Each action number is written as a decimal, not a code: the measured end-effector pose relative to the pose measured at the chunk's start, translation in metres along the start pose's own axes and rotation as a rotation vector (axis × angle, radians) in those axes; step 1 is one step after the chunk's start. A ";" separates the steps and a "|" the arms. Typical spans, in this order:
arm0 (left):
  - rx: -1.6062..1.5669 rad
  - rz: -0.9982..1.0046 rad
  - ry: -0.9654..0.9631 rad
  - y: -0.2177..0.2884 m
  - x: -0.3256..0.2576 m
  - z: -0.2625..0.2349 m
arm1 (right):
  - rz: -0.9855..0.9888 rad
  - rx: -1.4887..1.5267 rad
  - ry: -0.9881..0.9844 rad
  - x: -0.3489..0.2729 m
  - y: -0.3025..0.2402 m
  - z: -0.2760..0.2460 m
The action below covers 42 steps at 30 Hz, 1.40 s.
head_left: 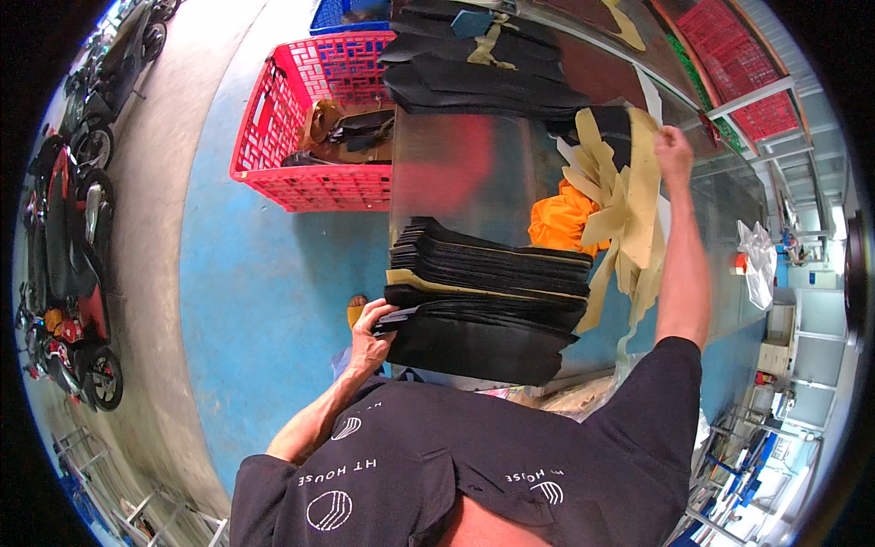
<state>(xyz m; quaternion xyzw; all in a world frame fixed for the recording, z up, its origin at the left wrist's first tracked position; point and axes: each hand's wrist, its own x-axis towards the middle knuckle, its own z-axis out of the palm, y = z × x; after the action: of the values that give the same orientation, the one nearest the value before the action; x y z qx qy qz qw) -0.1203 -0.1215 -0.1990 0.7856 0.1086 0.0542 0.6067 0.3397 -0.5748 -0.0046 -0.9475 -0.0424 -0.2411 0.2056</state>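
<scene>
A thick stack of black cut sheets (483, 342) lies at the near side of the table, with a few tan layers showing among them. My left hand (369, 334) is closed on the left edge of this stack, where some pale edges show by the fingertips. Farther off to the right, my right hand (674, 155) is closed on the edge of a long tan sheet piece (644, 196). More tan scraps (603, 173) spread in a loose heap to its left and below. A bunched orange cloth (563, 221) sits against that heap.
More black sheets (483, 82) lie at the table's far end, with a blue piece (471, 24) on top. A red plastic crate (314, 187) holding brown and black pieces stands left of the table (437, 169). Parked motorbikes (73, 246) line the far left.
</scene>
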 end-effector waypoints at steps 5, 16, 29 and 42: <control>-0.063 0.021 0.004 0.003 0.000 0.003 | -0.318 -0.129 0.319 -0.090 -0.056 0.083; -0.098 -0.115 -0.066 0.017 0.002 -0.005 | -0.355 0.569 -0.682 -0.344 -0.285 0.095; -0.106 0.071 -0.022 0.011 -0.003 0.000 | -0.518 0.347 -0.618 -0.364 -0.291 0.117; -0.128 0.039 -0.024 0.006 -0.005 0.001 | -0.849 0.190 -0.613 -0.343 -0.305 0.121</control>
<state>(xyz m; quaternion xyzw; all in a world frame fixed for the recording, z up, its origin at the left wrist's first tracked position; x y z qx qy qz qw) -0.1239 -0.1253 -0.1936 0.7478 0.0825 0.0634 0.6557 0.0361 -0.2409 -0.1511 -0.8512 -0.5019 -0.0103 0.1530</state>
